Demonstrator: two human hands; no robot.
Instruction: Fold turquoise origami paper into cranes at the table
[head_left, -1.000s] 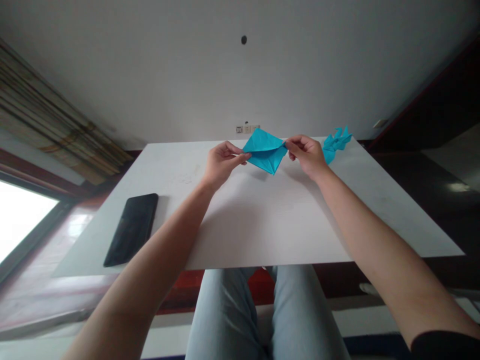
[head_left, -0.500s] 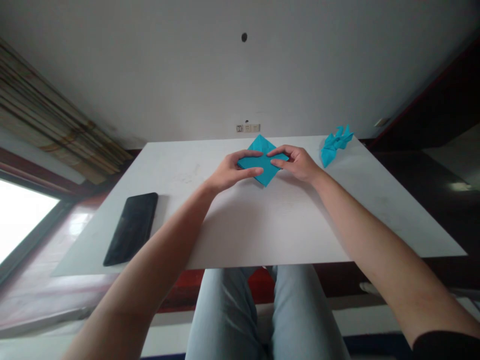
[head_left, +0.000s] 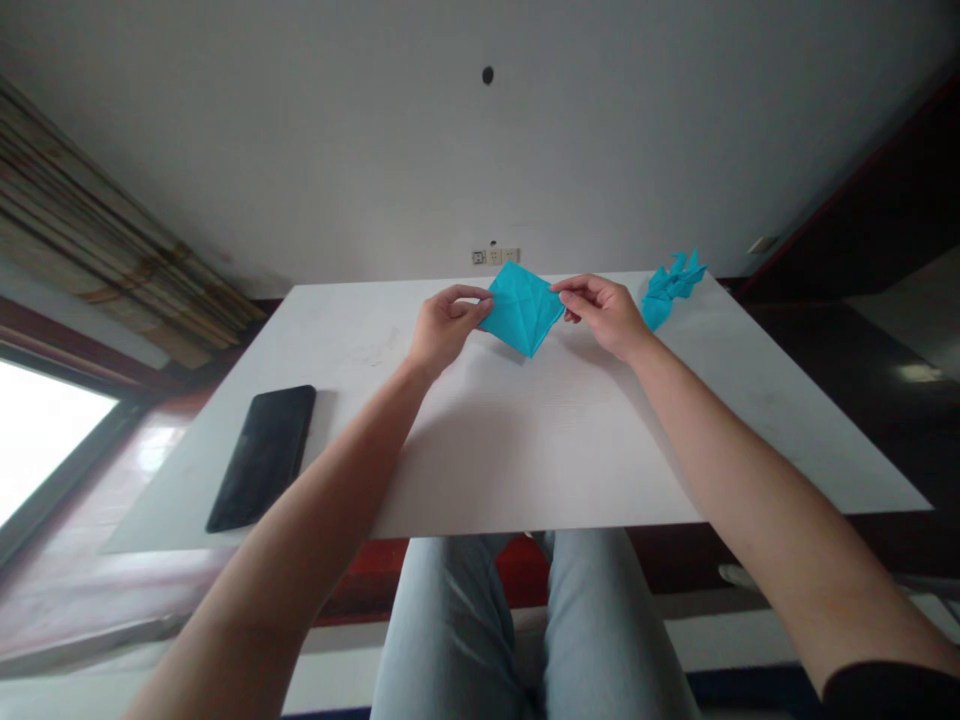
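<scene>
Between my hands is a folded blue sheet of origami paper [head_left: 520,308], diamond-shaped, with crease lines on the face toward me. My left hand [head_left: 448,322] pinches its left corner between thumb and fingers. At the right corner, my right hand [head_left: 600,308] grips the paper with thumb and forefinger, the other fingers curled. The paper is held up a little above the white table, tilted toward me, and a shadow falls beneath it. To the right of my right hand lie blue folded paper figures [head_left: 673,283] with pointed tips, partly bunched together.
A black smartphone [head_left: 262,458] lies on the left part of the white table [head_left: 510,450], beside my left forearm. The table's far edge is by a grey wall with sockets [head_left: 495,257]. My legs [head_left: 517,630] are under the near edge.
The hands have moved apart to the paper's side corners. The paper has been raised and tilted, and its creased face now shows, no longer covered by my fingers.
</scene>
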